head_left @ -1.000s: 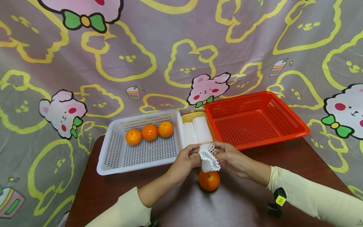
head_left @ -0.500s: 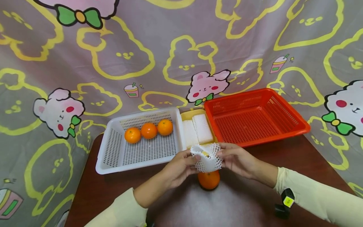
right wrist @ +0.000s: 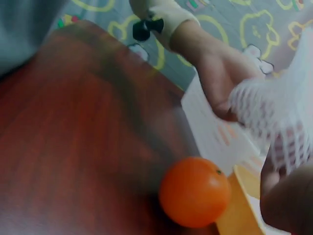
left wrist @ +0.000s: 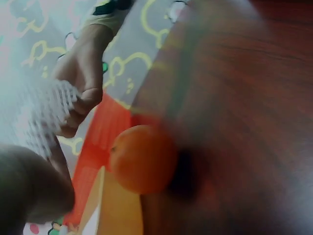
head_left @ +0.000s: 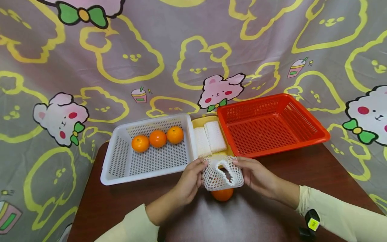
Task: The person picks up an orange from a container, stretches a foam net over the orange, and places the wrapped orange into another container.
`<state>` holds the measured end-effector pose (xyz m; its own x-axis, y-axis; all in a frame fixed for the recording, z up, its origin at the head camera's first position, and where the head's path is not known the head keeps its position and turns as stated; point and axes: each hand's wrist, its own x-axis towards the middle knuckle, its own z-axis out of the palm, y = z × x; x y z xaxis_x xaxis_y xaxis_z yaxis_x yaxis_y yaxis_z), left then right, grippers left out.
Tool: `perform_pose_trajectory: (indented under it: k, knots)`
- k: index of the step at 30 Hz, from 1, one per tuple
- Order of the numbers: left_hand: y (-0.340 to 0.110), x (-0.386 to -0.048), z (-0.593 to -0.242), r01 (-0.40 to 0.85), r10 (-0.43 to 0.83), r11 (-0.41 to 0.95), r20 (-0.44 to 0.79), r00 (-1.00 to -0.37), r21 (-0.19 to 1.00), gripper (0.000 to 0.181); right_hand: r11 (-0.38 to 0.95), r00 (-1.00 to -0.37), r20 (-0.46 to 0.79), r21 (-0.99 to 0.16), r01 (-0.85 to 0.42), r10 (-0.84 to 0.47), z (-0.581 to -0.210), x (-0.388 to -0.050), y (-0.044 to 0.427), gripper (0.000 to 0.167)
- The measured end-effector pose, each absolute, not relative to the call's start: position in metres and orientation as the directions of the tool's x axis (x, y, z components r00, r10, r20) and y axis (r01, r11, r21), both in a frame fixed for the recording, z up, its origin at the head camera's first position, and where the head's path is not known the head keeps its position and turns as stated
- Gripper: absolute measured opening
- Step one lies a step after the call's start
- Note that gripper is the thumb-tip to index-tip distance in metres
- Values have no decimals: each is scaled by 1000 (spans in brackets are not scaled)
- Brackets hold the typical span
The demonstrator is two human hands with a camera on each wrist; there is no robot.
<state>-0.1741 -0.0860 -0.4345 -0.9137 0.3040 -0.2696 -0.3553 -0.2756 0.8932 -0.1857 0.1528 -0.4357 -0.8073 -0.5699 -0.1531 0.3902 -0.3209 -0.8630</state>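
A white foam net (head_left: 211,178) is stretched between both hands in the head view, its mouth spread into a gap. The left hand (head_left: 188,183) pinches its left edge, and the right hand (head_left: 262,178) pinches its right edge. Below the net, partly covered by it, an orange (head_left: 222,195) rests on the table; neither hand touches it. The left wrist view shows the orange (left wrist: 144,159) beside the net (left wrist: 46,115). In the right wrist view the orange (right wrist: 194,192) sits on the table, with the net (right wrist: 266,110) up and to the right.
A white basket (head_left: 148,173) at the left holds three oranges (head_left: 158,138). Next to it, a yellow tray (head_left: 205,119) holds folded white nets (head_left: 215,136). A red basket (head_left: 279,146) stands at the right on the brown table (head_left: 121,198). A patterned cloth (head_left: 169,40) hangs behind.
The hands have moved apart and slightly down, spreading the net wider. Its mouth has opened, and it covers more of the orange beneath in the head view.
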Motion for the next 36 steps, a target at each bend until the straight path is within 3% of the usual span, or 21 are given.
perform_pose_trajectory:
  k: [6,13,17,23,29,36]
  knots:
    - [-80,-157,-460,-326,38,-12,-325,-945,945,19,-138,-833,-326,-895,424,-446,-452,-168,149,14]
    - [-74,-151,-485,-176,-76,120,-167,-983,977,16,-38,-927,-329,-939,341,-179,-476,-164,133,17]
    - [-72,-149,-499,-138,-69,185,-127,-989,973,12,21,-943,-318,-948,317,-100,-487,-164,126,23]
    - [-70,-150,-508,-127,-22,295,-126,-992,947,14,72,-932,-358,-933,353,-58,-498,-161,120,21]
    - [-68,-154,-512,-19,43,505,-47,-998,863,13,148,-936,-349,-929,339,-45,-503,-161,117,19]
    - [-65,-157,-514,63,85,561,19,-996,825,15,74,-929,-366,-929,362,-51,-503,-159,116,15]
